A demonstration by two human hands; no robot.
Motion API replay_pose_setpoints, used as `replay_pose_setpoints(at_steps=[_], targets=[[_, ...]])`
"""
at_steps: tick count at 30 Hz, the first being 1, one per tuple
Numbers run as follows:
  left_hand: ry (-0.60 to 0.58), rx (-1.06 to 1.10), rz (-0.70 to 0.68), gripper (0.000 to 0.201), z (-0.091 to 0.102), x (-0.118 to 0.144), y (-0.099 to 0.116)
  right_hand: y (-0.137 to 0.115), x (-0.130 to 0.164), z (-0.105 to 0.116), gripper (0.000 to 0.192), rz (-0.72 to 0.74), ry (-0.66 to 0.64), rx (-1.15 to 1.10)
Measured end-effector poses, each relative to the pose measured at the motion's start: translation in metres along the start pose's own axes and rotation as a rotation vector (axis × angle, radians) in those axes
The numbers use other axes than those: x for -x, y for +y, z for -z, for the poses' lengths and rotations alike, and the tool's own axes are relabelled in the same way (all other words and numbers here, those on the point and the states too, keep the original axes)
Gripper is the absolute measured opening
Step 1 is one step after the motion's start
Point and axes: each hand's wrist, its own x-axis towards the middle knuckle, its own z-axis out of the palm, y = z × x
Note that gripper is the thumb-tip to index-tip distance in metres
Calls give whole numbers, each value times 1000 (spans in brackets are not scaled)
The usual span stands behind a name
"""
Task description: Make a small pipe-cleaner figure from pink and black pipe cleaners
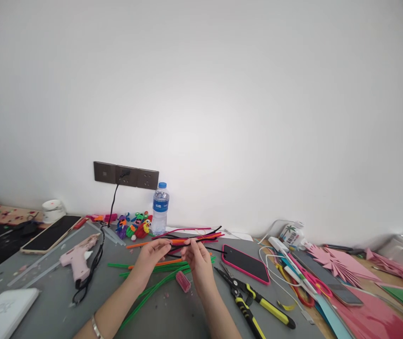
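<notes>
Forearms first, bottom centre, a bangle (96,328) on my left wrist. Both hands are up over the grey table (45,292). Left hand (151,256) and right hand (197,256) each pinch a black pipe cleaner (183,245) btwn thumb and fingertips, so both are closed on it, left near its mid, right a bit further along. It runs roughly level btwn the hands, just above the pile of green pipe cleaners (159,278) and orange ones (152,243); red/pink stems (201,234) lie just behind, w/ more black ends poking out to the right.

Looks to me like I'm singling out or starting to bend the black stem. To do it well, I'd say: keep both pinches close together so the wire bends where I want, not in a lazy arc; lift it clear of the pile so the fuzz doesn't snag on other stems; mind the cut wire ends. Pliers (254,301) w/ yellow-black handles sit just right of my right wrist, glue gun (77,259) left of my left arm, pink-cased phone (245,263) beyond the pliers.

Hard to make out: whether I hold one black stem or two, fingertips cover the grip spots. Its far end gets lost among the red stems. Small pink item (183,281) by my right wrist, can't tell what. Craft figures (134,226) by the water bottle (160,208) are too small to read. White device (5,310) is cut off bottom left, paper sheets cut off at right.
</notes>
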Motion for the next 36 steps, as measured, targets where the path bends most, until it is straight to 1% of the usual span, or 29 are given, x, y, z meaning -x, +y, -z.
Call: replay_pose_setpoints(at_steps=[4, 8, 12, 17, 21, 24, 27, 29, 33, 35, 36], targets=[[-2, 59, 12, 42, 1, -2, -4, 1, 0, 0, 40, -3, -17, 54], [-16, 88, 9, 40, 1, -3, -3, 4, -1, 0, 41, 20, -11, 122], [-43, 82, -4, 37, 1, -3, -4, 4, -2, 1, 42, 34, -21, 142], [-24, 55, -22, 38, 3, -5, -11, 5, -3, 1, 43, 25, -26, 144], [-19, 1, -18, 41, 3, -4, -9, 6, -2, 1, 43, 23, -13, 96], [-71, -74, -49, 35, 3, -3, -5, 4, -1, 1, 42, 42, 19, 45], [-172, -187, -115, 29, 2, -2, -4, 1, -2, 1, 40, 93, 52, 37], [-247, -283, -145, 26, -1, 0, -4, 0, -2, 2, 39, 127, 58, 72], [-343, -412, -200, 18, -8, 10, -5, 1, 0, 1, 42, 129, -34, 220], [-355, -433, -217, 16, -11, 12, -5, 1, 1, 0, 42, 116, -61, 254], [-342, -436, -218, 16, -11, 12, -6, 1, 1, 0, 42, 114, -54, 240]])
